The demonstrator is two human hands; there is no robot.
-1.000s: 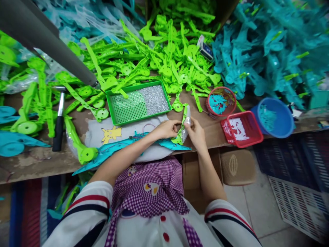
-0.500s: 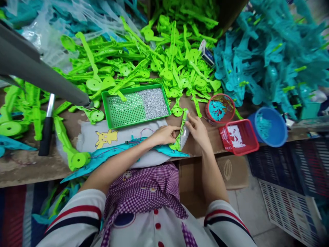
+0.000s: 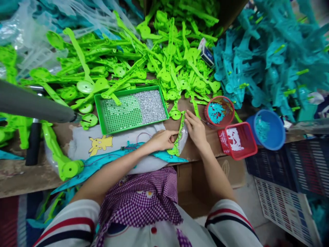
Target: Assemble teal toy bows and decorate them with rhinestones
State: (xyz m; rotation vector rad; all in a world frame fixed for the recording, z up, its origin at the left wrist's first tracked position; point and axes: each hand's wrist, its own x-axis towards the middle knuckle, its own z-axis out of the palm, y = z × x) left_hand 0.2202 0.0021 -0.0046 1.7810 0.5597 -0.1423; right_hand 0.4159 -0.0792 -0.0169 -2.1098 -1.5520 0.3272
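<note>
A lime-green plastic shell half point(image 3: 181, 132), long and narrow, lies at the table's front with a clear plastic piece point(image 3: 183, 140) along its right side. My left hand point(image 3: 162, 140) is closed at its left side, index finger stretched onto the shell's inner face and the other fingers curled. At its top end my right hand point(image 3: 195, 129) pinches the edge with thumb and fingertips; the exact grip is partly hidden. Beneath my left forearm lies a long turquoise plastic part point(image 3: 108, 158) with thin wires point(image 3: 140, 137).
A green perforated tray point(image 3: 120, 128) holds small metal pieces. Red baskets point(image 3: 253, 140) and a blue bowl point(image 3: 279, 137) stand right. Green parts point(image 3: 123, 65) and turquoise parts point(image 3: 267, 58) are heaped behind. A hammer point(image 3: 33, 144) and a grey bar point(image 3: 33, 103) are left.
The camera view has tilted slightly, so the left-hand things sit lower and further left. Both hands stay at the green shell half; the right fingers are drawn slightly closer together at its top.
</note>
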